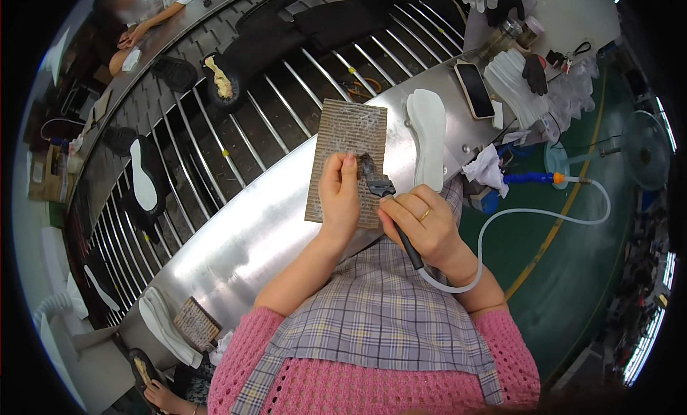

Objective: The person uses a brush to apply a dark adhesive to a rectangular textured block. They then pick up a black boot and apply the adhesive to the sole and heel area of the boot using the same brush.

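My right hand (426,225) grips a black-handled brush (408,247) with a wide, flat head and a pale hose running from its handle end. The brush head is over a brown ribbed cardboard sheet (348,125) smeared with whitish residue. On the left part of this sheet, my left hand (339,197) is closed, thumb against fingers. A small dark patch or piece (368,162) shows just right of its fingertips, close to the brush head; I cannot tell whether the fingers hold it. To the right of the cardboard lies a stack of white insoles (427,132).
Beyond the metal ledge (229,250) runs a roller conveyor (275,114) carrying dark shoe parts and a black shoe (223,82). A phone (474,91), white gloves (512,82) and jars sit at the upper right. The hose (544,215) loops at right. Co-workers are at upper left and lower left.
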Available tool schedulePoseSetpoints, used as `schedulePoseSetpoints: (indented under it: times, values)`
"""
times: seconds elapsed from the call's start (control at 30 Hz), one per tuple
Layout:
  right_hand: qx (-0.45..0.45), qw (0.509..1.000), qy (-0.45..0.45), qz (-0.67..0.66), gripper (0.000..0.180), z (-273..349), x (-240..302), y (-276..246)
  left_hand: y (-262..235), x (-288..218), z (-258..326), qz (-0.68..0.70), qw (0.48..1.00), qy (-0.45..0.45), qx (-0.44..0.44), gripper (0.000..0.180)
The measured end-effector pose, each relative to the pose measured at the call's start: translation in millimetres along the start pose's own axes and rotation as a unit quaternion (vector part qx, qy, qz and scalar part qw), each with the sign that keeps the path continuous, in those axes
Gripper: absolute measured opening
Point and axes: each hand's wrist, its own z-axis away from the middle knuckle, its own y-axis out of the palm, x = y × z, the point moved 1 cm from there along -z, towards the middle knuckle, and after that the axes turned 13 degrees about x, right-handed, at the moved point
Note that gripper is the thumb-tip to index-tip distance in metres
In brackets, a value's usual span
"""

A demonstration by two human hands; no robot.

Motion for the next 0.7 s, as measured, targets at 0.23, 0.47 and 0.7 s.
schedulePoseSetpoints:
  times: [0.23,0.47,0.7]
  values:
    - [0.001,0.996,0.036,-0.086,0.021,3,-9,-5,0,-7,-2,0.057,0.997,-0.043,0.035,0.028]
    - [-0.054,0.975,0.120,-0.177,0.018,2,-25,-26,9,-16,-5,0.186,0.974,-0.115,0.061,0.028]
    - [-0.022,0.973,0.127,-0.194,0.017,6,-35,-29,11,-23,-6,0.279,0.949,-0.111,0.098,0.025]
